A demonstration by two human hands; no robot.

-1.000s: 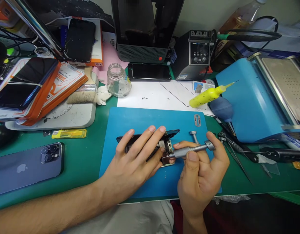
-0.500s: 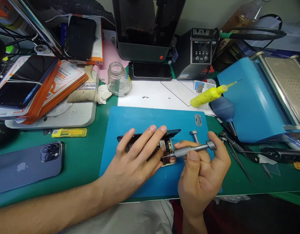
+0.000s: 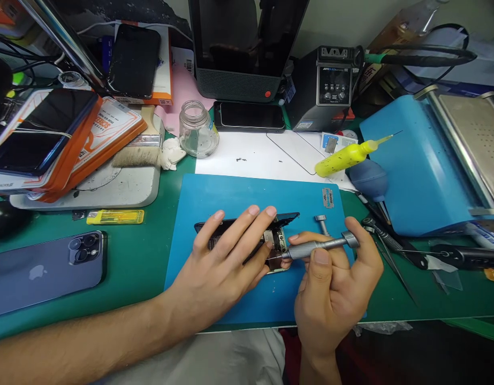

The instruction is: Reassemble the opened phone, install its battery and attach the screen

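Note:
An opened smartphone (image 3: 276,235) lies on the blue mat (image 3: 198,195), its dark screen (image 3: 289,219) tilted up from the body and inner parts exposed. Across it rests my left hand (image 3: 226,267), fingers spread over the raised screen and holding the phone; the hand hides much of it. Fingers of my right hand (image 3: 331,289) are wrapped round a grey metal screwdriver (image 3: 306,249), with the forefinger at its cap. The screwdriver points left into the phone's lower end, where its tip is hard to make out. Behind my right hand lies a second small screwdriver (image 3: 321,223).
A razor blade (image 3: 327,198) lies on the mat's far right. Behind are a glass jar (image 3: 196,128), a yellow needle bottle (image 3: 347,159) and a blue air blower (image 3: 368,179). Tweezers (image 3: 395,270) lie to the right; a blue phone (image 3: 46,272) and yellow lighter (image 3: 115,216) to the left.
The whole view shifts slightly. Both hands, the opened smartphone and the screwdriver keep nearly the same positions relative to each other.

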